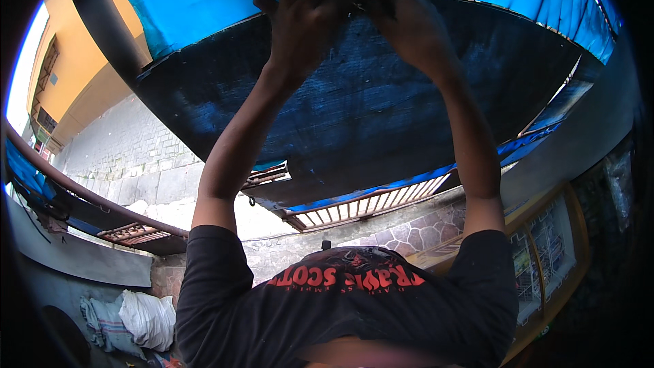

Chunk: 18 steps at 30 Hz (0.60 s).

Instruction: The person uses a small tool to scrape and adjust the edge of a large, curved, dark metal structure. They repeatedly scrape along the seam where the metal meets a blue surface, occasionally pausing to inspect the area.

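- We judge the step in hand to be work along the seam where the blue sheet meets the dark board, perhaps fastening or adjusting it.
- Our left hand and right hand are raised at that seam, near its middle, just beside each other.
- The fingers of both hands are bent in at the edge; shadow hides their tips, so we cannot tell whether they pinch the sheet, the board or something small.
- The next move, as we read it, calls for steady fingers on the seam and one hand free to work along it.
- The board's far edge runs along the blue sheet; its left corner sits near a dark curved post.
- Past its near edge lies a slatted railing, seen between our forearms.
- We see room for sideways travel along the seam, more to the right; the post limits us leftward.
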### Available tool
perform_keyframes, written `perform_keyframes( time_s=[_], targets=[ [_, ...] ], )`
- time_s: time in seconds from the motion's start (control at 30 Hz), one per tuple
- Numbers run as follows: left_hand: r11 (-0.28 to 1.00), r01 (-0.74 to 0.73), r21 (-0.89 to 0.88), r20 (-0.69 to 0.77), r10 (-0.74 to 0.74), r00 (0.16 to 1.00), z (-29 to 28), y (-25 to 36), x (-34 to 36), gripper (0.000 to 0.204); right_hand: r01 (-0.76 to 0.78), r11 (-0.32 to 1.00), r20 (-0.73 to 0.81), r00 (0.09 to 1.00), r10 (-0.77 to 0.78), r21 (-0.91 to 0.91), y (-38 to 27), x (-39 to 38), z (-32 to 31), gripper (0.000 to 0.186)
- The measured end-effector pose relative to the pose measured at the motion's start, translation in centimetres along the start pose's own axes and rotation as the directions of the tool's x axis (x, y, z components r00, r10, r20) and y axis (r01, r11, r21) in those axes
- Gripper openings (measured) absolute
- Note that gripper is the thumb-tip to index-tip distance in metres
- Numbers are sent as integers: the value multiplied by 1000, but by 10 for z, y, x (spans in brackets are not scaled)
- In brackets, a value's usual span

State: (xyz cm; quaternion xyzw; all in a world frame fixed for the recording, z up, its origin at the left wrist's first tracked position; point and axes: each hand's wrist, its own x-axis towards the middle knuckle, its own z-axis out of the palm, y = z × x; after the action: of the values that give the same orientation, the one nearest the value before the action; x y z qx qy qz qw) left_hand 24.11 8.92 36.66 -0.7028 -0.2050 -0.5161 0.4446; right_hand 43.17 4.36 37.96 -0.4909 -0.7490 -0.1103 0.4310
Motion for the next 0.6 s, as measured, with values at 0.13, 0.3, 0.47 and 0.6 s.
perform_keyframes(
  time_s=[0.13,0.3,0.47,0.6],
  targets=[
    [998,61,10,-96,-59,994,17,13,-9,8,-66,966,141,990,31,249,-3,14,-17,40],
    [944,329,3,-126,-326,937,13,45,-10,12,21,973,86,995,-42,231,-2,37,-3,37],
    [934,351,-63,-102,-356,929,8,61,-11,13,248,968,-196,951,-238,29,-15,25,18,39],
    [943,257,-212,-38,-270,962,-20,28,-24,27,54,947,-136,991,-11,316,2,5,-7,41]
  ],
)
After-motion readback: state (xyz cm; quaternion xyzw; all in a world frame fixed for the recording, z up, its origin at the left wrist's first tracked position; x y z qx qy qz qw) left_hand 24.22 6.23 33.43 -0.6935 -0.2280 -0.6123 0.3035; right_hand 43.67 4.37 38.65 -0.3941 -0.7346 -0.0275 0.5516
